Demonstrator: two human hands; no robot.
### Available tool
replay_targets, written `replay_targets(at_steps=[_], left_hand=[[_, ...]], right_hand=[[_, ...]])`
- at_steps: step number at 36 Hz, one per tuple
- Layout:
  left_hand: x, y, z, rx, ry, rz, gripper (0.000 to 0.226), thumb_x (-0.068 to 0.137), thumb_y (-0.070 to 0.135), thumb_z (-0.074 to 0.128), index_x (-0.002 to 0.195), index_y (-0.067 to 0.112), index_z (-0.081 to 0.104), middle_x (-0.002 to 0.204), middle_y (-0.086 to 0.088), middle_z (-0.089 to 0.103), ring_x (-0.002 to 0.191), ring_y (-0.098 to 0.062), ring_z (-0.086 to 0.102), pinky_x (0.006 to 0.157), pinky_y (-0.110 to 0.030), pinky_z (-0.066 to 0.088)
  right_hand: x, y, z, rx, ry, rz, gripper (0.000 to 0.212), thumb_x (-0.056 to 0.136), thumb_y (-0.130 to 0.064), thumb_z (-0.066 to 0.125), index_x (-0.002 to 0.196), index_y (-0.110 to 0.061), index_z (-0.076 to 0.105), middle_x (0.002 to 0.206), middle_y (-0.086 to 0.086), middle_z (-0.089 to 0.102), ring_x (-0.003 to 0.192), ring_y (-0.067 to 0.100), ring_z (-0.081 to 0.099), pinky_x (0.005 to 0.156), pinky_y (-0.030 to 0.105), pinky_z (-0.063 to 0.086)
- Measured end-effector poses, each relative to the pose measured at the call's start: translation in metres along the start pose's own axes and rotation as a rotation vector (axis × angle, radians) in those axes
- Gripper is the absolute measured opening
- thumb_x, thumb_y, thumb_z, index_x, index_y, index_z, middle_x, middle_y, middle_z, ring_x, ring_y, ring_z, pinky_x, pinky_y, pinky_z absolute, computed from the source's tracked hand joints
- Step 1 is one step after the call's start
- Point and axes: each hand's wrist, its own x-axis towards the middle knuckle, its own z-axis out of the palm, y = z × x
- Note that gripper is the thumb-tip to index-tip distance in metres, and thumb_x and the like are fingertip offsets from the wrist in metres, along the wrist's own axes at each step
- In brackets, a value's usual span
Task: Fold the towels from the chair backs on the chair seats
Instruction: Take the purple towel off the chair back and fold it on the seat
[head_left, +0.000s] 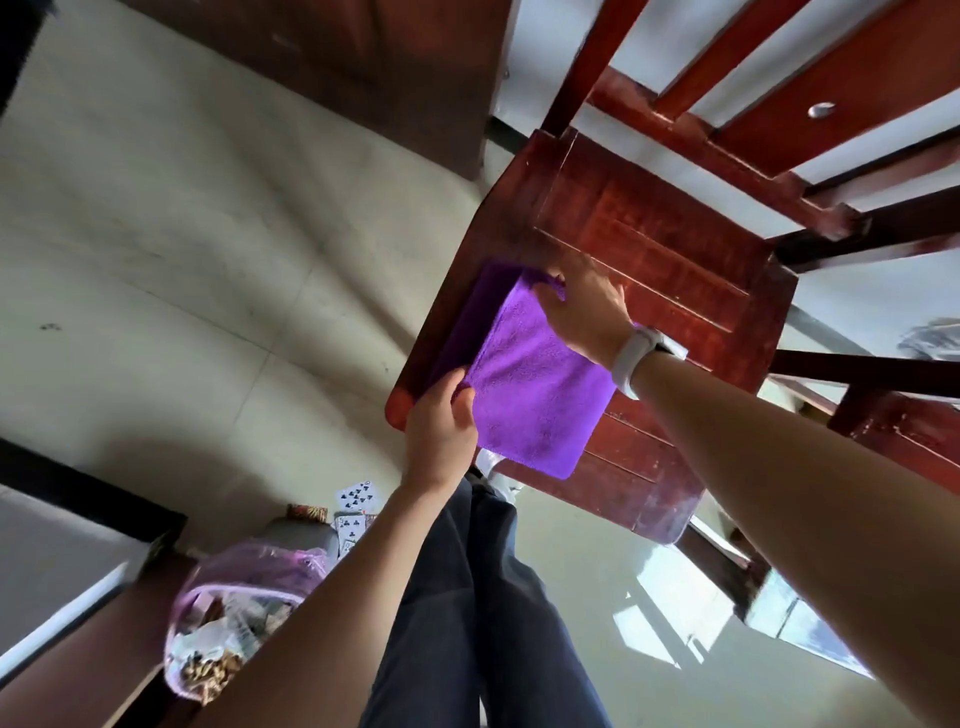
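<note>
Left hand (441, 423) pinches purple towel (535, 384) | right hand (582, 312) grips far corner | chair seat (675, 260)

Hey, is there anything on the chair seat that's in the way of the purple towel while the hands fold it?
Nothing visible. The purple towel already lies on the chair seat, gripped by the left hand and right hand. The seat beside it looks bare.

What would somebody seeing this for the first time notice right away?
The bright purple towel stands out first, lying on the near left part of the red-brown wooden chair seat. Both hands are on it: the left hand pinches its near edge, and the right hand, with a white wristband, holds its far corner. Lower left, a pink plastic bag sits on the floor beside scattered playing cards.
</note>
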Motion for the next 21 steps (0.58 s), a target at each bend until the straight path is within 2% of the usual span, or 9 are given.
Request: replay_targets(at_steps=[6, 10, 16, 21], left_hand=[[0.011, -0.002, -0.004, 0.0, 0.14, -0.116, 0.018, 0.09, 0.01, 0.053, 0.102, 0.002, 0.063, 0.094, -0.017, 0.069, 0.09, -0.032, 0.063, 0.074, -0.025, 0.037], [0.02, -0.007, -0.004, 0.084, 0.138, -0.098, 0.018, 0.091, 0.012, 0.052, 0.102, 0.002, 0.063, 0.097, -0.019, 0.066, 0.092, -0.033, 0.059, 0.08, -0.03, 0.037], [0.027, -0.011, -0.004, 0.177, 0.126, -0.13, 0.019, 0.09, 0.015, 0.05, 0.1, 0.006, 0.062, 0.097, -0.017, 0.064, 0.093, -0.033, 0.057, 0.079, -0.037, 0.041], [0.029, -0.008, -0.008, 0.252, 0.074, -0.152, 0.018, 0.087, 0.017, 0.051, 0.101, 0.009, 0.06, 0.1, -0.016, 0.064, 0.097, -0.034, 0.056, 0.083, -0.042, 0.045]], right_hand=[[0.01, -0.013, 0.006, -0.041, 0.02, -0.053, 0.029, 0.093, -0.031, 0.046, 0.119, -0.019, 0.05, 0.124, 0.006, 0.057, 0.113, 0.03, 0.054, 0.097, 0.043, 0.035], [0.022, -0.014, 0.016, -0.056, 0.039, -0.046, 0.03, 0.092, -0.031, 0.047, 0.12, -0.021, 0.051, 0.125, 0.007, 0.056, 0.115, 0.029, 0.052, 0.098, 0.044, 0.032], [0.032, -0.008, 0.028, -0.066, 0.088, -0.068, 0.028, 0.09, -0.035, 0.05, 0.116, -0.024, 0.055, 0.123, 0.002, 0.057, 0.115, 0.027, 0.052, 0.098, 0.042, 0.031], [0.021, -0.003, 0.023, 0.067, 0.161, -0.094, 0.034, 0.089, -0.037, 0.052, 0.121, -0.024, 0.055, 0.122, 0.002, 0.055, 0.117, 0.024, 0.046, 0.097, 0.041, 0.032]])
